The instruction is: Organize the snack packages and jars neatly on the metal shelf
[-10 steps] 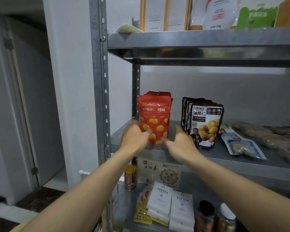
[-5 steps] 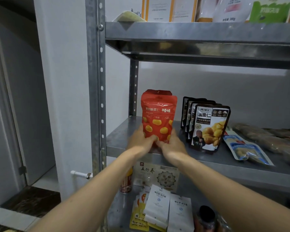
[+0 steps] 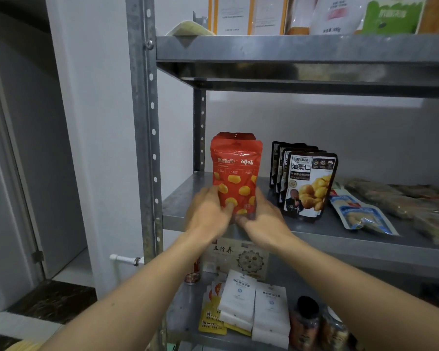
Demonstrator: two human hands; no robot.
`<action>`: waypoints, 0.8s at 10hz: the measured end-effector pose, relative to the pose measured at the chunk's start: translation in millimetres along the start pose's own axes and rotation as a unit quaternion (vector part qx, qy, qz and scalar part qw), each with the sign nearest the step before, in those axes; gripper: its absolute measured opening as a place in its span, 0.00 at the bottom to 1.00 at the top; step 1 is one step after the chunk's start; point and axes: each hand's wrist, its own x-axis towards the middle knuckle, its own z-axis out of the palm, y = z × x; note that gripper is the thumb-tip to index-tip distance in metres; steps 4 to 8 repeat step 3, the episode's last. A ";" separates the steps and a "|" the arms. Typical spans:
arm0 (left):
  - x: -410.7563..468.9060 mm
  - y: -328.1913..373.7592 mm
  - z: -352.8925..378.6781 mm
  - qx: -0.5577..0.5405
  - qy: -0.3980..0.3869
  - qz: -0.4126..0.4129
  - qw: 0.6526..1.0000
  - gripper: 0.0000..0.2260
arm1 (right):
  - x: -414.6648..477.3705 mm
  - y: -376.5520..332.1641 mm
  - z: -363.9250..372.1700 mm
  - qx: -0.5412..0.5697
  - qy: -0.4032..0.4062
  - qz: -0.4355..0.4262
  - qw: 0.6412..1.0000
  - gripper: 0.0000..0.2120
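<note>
A red chestnut pouch (image 3: 235, 171) stands upright at the left of the middle metal shelf (image 3: 365, 245), with more red pouches behind it. My left hand (image 3: 208, 214) grips its lower left side and my right hand (image 3: 261, 219) grips its lower right corner. To the right stands a row of black chestnut pouches (image 3: 308, 184), apart from the red ones. A blue and white packet (image 3: 360, 215) lies flat beside them.
Brown vacuum packs (image 3: 411, 201) lie at the far right of the shelf. The lower shelf holds white sachets (image 3: 254, 304), yellow sachets (image 3: 211, 321), a box (image 3: 241, 257) and dark jars (image 3: 307, 323). The top shelf carries boxes and bags (image 3: 327, 13). A steel upright (image 3: 147, 138) stands left.
Both hands came together from apart onto the base of the red pouch and took hold of it. The view shifted slightly left.
</note>
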 end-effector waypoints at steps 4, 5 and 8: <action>-60.5 55.5 -17.3 0.203 -0.024 0.121 0.971 0.18 | -80.0 -9.9 -62.8 -0.275 -0.044 -0.081 0.957 0.35; -60.5 55.5 -17.3 0.203 -0.024 0.121 0.971 0.18 | -80.0 -9.9 -62.8 -0.275 -0.044 -0.081 0.957 0.35; -60.5 55.5 -17.3 0.203 -0.024 0.121 0.971 0.18 | -80.0 -9.9 -62.8 -0.275 -0.044 -0.081 0.957 0.35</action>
